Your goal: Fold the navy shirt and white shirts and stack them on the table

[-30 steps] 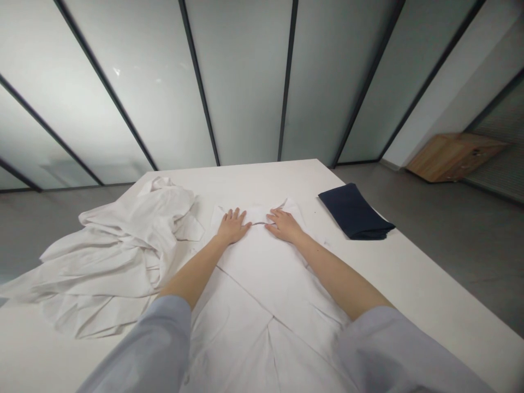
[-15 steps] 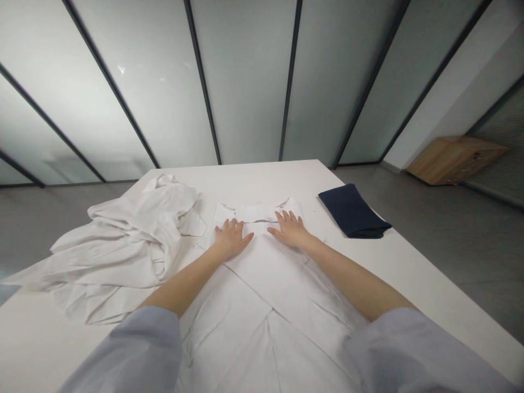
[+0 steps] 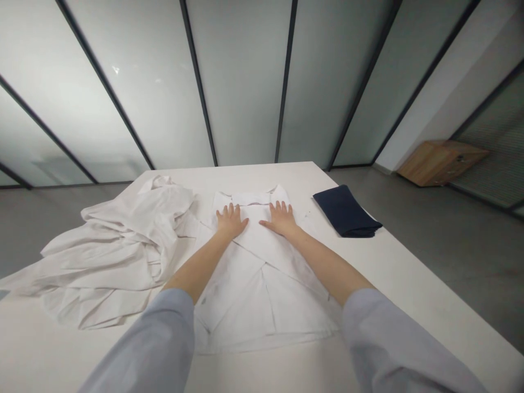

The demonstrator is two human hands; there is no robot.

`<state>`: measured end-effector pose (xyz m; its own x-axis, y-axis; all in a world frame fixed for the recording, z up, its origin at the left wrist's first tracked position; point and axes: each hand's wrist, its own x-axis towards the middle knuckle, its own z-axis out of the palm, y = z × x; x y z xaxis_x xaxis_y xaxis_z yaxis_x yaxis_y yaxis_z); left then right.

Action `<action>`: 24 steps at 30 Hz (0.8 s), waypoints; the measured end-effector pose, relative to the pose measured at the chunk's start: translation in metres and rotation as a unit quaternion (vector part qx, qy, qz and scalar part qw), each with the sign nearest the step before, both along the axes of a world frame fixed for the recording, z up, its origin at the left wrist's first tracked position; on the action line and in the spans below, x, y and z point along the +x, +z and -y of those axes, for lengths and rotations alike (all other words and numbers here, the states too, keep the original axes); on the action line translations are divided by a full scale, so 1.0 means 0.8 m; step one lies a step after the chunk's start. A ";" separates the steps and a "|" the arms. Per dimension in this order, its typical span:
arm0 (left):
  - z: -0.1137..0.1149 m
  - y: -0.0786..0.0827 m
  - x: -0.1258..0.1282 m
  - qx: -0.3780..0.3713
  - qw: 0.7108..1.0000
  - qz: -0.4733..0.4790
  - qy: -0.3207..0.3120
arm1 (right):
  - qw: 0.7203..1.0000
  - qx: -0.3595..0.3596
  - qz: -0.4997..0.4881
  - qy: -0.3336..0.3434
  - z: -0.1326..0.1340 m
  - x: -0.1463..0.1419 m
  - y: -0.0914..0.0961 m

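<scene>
I pressed both palms flat on a folded white shirt (image 3: pixel 262 289) lying on a white table (image 3: pixel 254 172), working the area just below its collar (image 3: pixel 249 197). My left hand (image 3: pixel 231 221) and right hand (image 3: pixel 280 218) lay open side by side, fingers spread, gripping nothing, with my arms stretched forward from pale blue sleeves (image 3: pixel 147 344). The shirt's sides were turned inward and crossed beneath my palms, narrowing the shirt toward the collar. A heap of crumpled white cloth (image 3: pixel 118 251) lay left of the shirt, near its edge; a folded navy cloth (image 3: pixel 346 212) lay right of it, apart from my right hand.
</scene>
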<state>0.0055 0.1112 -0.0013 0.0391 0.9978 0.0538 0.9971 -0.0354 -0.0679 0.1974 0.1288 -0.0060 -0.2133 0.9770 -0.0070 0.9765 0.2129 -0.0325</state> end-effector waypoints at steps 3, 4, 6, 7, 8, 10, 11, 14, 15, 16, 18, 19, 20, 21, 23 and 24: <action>0.026 -0.002 0.003 -0.008 1.000 0.002 -0.001 | 1.000 0.016 -0.001 0.021 0.026 -0.001 0.000; 0.037 -0.005 0.003 -0.022 1.000 0.004 -0.002 | 1.000 0.008 -0.004 0.030 0.037 0.002 -0.003; 0.057 -0.015 -0.002 -0.048 0.999 0.010 0.001 | 0.999 -0.017 -0.014 0.037 0.058 0.009 -0.013; 0.064 -0.021 -0.004 -0.058 0.998 0.016 0.004 | 0.999 -0.031 -0.021 0.035 0.064 0.013 -0.019; 0.067 -0.026 -0.007 -0.063 0.998 0.022 0.007 | 0.998 -0.044 -0.028 0.030 0.068 0.017 -0.024; 0.065 -0.032 -0.012 -0.065 0.997 0.033 0.010 | 0.997 -0.059 -0.042 0.018 0.067 0.020 -0.032; 0.059 -0.034 -0.014 -0.063 0.997 0.036 0.009 | 0.997 -0.061 -0.045 0.010 0.063 0.019 -0.033; 0.036 -0.033 -0.017 -0.061 0.997 0.039 -0.002 | 0.998 -0.052 -0.047 -0.008 0.044 0.012 -0.033; 0.028 -0.031 -0.018 -0.059 0.997 0.039 -0.007 | 0.998 -0.049 -0.047 -0.011 0.036 0.010 -0.032; 0.020 -0.030 -0.019 -0.058 0.998 0.038 -0.010 | 0.998 -0.048 -0.047 -0.012 0.029 0.008 -0.031; 0.007 -0.029 -0.021 -0.058 0.998 0.035 -0.012 | 0.998 -0.049 -0.047 -0.009 0.017 0.005 -0.028; 0.001 -0.028 -0.022 -0.058 0.998 0.034 -0.010 | 0.998 -0.051 -0.046 -0.008 0.011 0.004 -0.027; -0.005 -0.028 -0.023 -0.059 0.998 0.033 -0.009 | 0.998 -0.052 -0.046 -0.007 0.006 0.004 -0.026; -0.010 -0.028 -0.024 -0.060 0.998 0.033 -0.009 | 0.998 -0.053 -0.045 -0.007 0.001 0.003 -0.025; -0.020 -0.028 -0.027 -0.063 0.997 0.036 -0.013 | 0.998 -0.053 -0.043 -0.011 -0.008 0.001 -0.024; -0.025 -0.028 -0.028 -0.064 0.997 0.038 -0.014 | 0.998 -0.053 -0.042 -0.013 -0.012 0.001 -0.024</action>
